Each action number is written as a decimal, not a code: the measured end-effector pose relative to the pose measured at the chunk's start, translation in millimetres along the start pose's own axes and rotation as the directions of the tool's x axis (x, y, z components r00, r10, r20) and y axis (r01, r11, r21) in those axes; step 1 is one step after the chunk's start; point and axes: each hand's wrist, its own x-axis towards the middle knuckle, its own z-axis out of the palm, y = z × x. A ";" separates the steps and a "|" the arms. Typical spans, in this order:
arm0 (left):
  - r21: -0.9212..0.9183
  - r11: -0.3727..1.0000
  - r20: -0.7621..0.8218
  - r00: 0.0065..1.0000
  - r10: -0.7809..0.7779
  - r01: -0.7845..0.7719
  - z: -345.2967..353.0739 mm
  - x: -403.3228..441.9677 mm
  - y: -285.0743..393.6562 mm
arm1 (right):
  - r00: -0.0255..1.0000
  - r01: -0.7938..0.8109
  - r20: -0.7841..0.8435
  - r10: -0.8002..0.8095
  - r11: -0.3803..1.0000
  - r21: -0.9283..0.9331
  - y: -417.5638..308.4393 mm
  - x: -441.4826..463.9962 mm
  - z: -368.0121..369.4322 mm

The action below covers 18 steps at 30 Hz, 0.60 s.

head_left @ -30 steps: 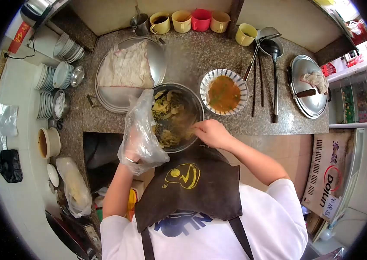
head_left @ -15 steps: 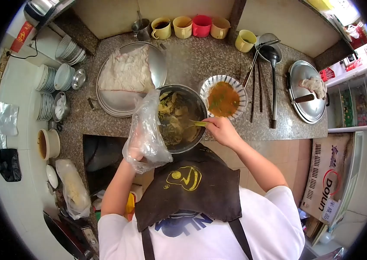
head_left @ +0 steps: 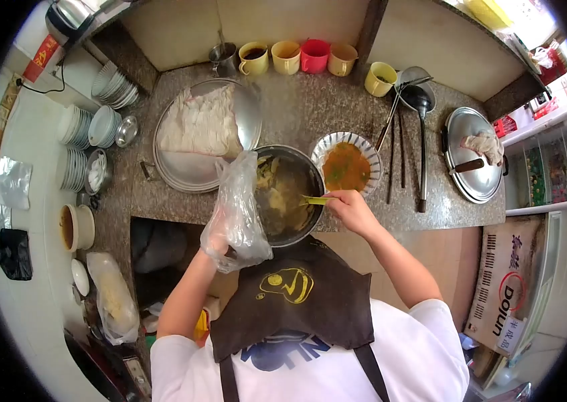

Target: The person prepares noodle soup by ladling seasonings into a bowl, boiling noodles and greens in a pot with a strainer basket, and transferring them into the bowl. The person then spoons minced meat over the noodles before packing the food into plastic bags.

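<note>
A deep metal pot (head_left: 318, 173) holds cloudy broth and pale and yellow-green pieces (head_left: 282, 197). At its left side, a crumpled clear plastic bag (head_left: 238, 201) covers most of my left hand (head_left: 216, 238), which grips through the plastic; whether it also holds the pot is hidden. My right hand (head_left: 354, 213) pinches a slim yellow-green utensil (head_left: 317, 200) over the pot's right rim, its tip down among the contents. Just right of the pot stands a fluted, striped bowl (head_left: 376, 157) of orange-red soup (head_left: 346, 166) with green bits.
A round metal tray (head_left: 251, 120) with a white cloth (head_left: 202, 124) lies to the left. Several mugs (head_left: 286, 59) line the back wall. A black ladle (head_left: 422, 147) and a lidded pot (head_left: 463, 134) lie to the right. Stacked dishes (head_left: 76, 124) stand at far left.
The pot has shifted slightly right, closer to the soup bowl, and both hands have moved with it. The utensil has moved within the pot. The whole view has tilted a little.
</note>
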 end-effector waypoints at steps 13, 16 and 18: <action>-0.209 0.978 -0.122 0.992 -0.033 0.007 -17.4 -5.1 -37.5 | 0.956 0.000 -0.248 0.157 0.844 0.536 2.0 -36.6 -69.9; -0.398 0.912 -0.217 0.956 -0.199 0.099 -7.5 -12.7 -15.9 | 0.935 0.032 -0.324 0.143 0.877 0.479 36.1 -31.3 -74.1; -0.425 0.897 -0.206 0.952 -0.227 0.122 -16.1 -13.7 -24.0 | 0.878 0.036 -0.478 0.031 0.991 0.131 72.6 -23.5 -67.5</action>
